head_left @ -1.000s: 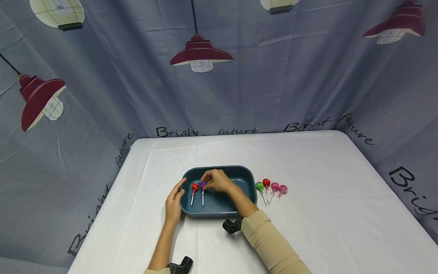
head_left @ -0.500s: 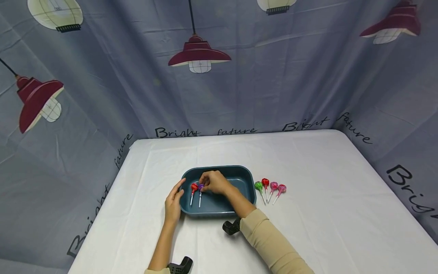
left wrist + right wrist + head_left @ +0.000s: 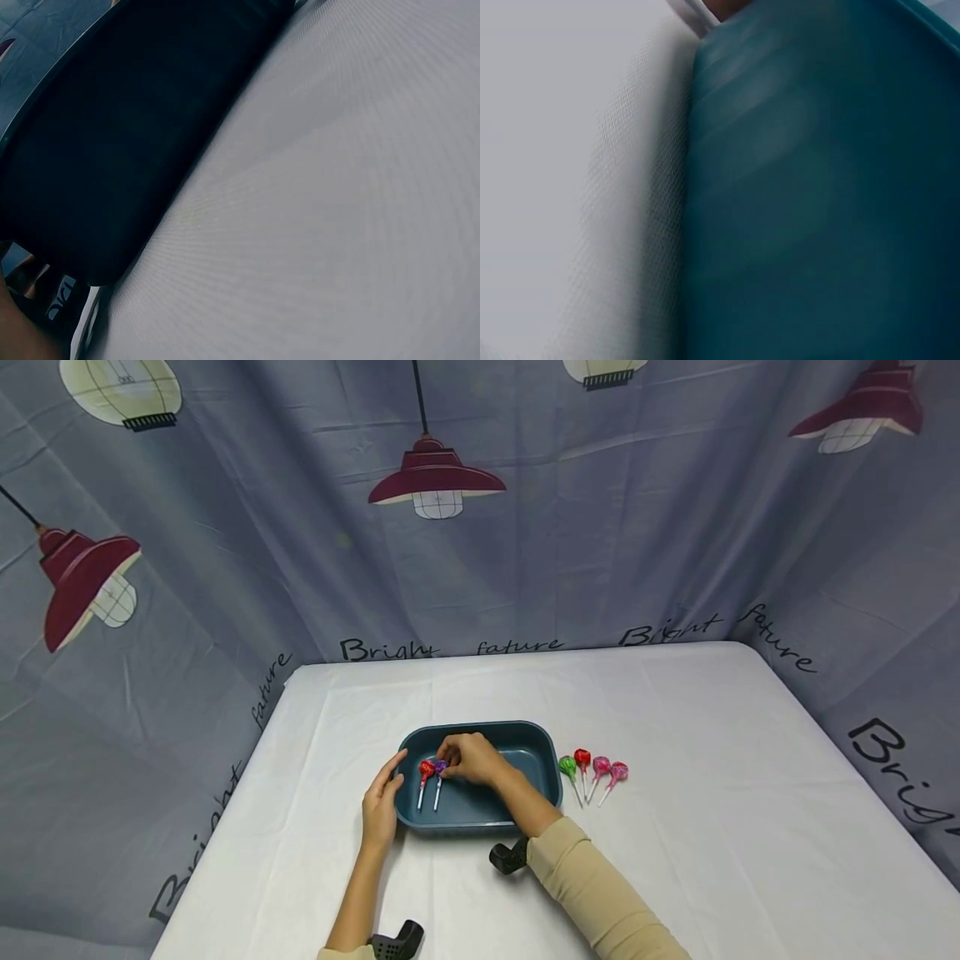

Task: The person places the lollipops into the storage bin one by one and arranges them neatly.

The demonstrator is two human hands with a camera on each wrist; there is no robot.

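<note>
one purple lollipop [image 3: 440,768] is pinched by my right hand [image 3: 472,758] beside a red lollipop [image 3: 427,769]; my left hand [image 3: 380,808], fingers straight, likely steadies the tray [image 3: 468,829].

The tray [image 3: 480,828] is teal, one lollipop [image 3: 427,769] red, another lollipop [image 3: 441,767] purple, the grey-blue curtain [image 3: 600,527] lamp-printed.

We read "Bright fature" twice in black script [image 3: 390,650] on the curtain [image 3: 570,552] beyond the right hand [image 3: 476,759]; it recurred left of the left hand [image 3: 381,806], and a cut-off "Brig" stood far right of the right hand.
</note>
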